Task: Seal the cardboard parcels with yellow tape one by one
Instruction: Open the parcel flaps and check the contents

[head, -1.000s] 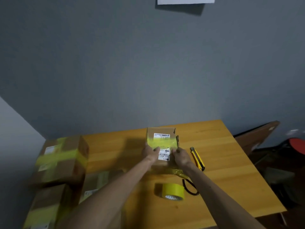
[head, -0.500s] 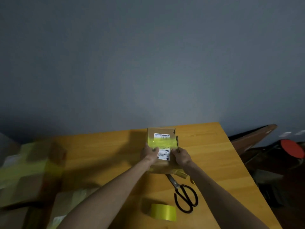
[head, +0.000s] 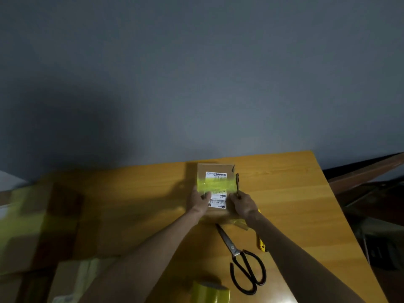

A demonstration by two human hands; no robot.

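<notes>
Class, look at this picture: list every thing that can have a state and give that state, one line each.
parcel: closed, yellow tape strip across its top
left hand: grips the parcel's left side
right hand: grips the parcel's right side
scissors: closed, lying flat on the table
tape roll: untouched, partly cut off by the frame
utility knife: mostly hidden behind the right forearm; blade unclear

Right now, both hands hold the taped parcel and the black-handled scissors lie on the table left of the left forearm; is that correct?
Not quite: the head view shows the scissors lying between the two forearms, nearer the right one. The rest stands: the left hand and right hand hold the taped parcel on the table.
</notes>
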